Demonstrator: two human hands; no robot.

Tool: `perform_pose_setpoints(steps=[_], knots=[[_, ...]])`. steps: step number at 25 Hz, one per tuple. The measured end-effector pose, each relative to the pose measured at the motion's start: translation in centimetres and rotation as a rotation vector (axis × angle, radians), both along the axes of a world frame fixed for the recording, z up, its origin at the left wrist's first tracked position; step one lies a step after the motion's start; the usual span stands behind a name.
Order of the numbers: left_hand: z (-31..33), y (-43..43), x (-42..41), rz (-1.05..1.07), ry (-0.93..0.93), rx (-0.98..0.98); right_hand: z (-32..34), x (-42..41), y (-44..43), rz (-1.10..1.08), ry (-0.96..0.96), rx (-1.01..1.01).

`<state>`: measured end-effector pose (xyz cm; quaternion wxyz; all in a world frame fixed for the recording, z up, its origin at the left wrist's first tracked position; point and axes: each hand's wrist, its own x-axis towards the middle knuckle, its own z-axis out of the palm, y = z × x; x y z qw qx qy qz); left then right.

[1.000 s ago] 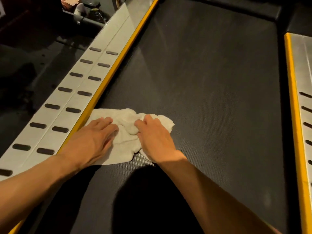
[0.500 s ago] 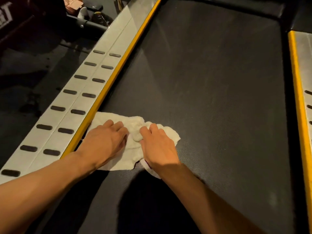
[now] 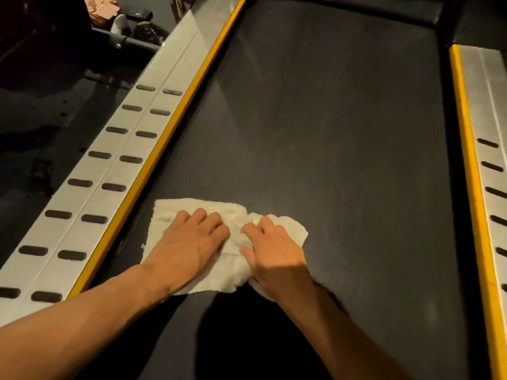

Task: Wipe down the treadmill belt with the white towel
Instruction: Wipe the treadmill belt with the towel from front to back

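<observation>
The white towel (image 3: pixel 170 212) lies crumpled on the black treadmill belt (image 3: pixel 329 133), near the belt's left side and a little apart from the yellow edge strip. My left hand (image 3: pixel 189 242) presses flat on the towel's left half, fingers spread. Beside it, my right hand (image 3: pixel 274 250) rests on the right half with bent fingers, and a fold of cloth is bunched between its thumb and index finger. Part of the towel is hidden under both hands.
A silver side rail (image 3: pixel 90 198) with dark oval grip pads and a yellow inner strip runs along the belt's left. A matching rail (image 3: pixel 491 111) borders the right. Dark floor and some small items (image 3: pixel 148 28) lie beyond the left rail. A black cover (image 3: pixel 384 9) ends the belt at the far side.
Both hands have slid the towel a little to the right, away from the yellow left strip that it touched before. The hands keep the same hold on the cloth.
</observation>
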<state>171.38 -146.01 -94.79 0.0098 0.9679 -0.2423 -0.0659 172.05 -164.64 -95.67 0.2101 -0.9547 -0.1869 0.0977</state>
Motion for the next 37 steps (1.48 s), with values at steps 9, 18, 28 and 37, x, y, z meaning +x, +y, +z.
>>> perform_pose_setpoints(steps=[9,18,28,37], knots=[[-1.4,-4.4,2.2,-0.058,-0.066,-0.122,-1.2,1.5,-5.3,-0.243,0.114,0.119],[-4.3,-9.5,1.0,-0.177,-0.134,-0.229,0.2,-1.8,-13.0,-0.427,0.184,0.117],[-1.5,-12.4,-2.2,-0.259,0.063,-0.123,1.3,-4.8,-16.5,-0.4,0.195,-0.022],[-1.6,-12.9,-2.8,-0.343,0.046,-0.05,1.0,-7.2,-18.7,-0.428,0.074,0.05]])
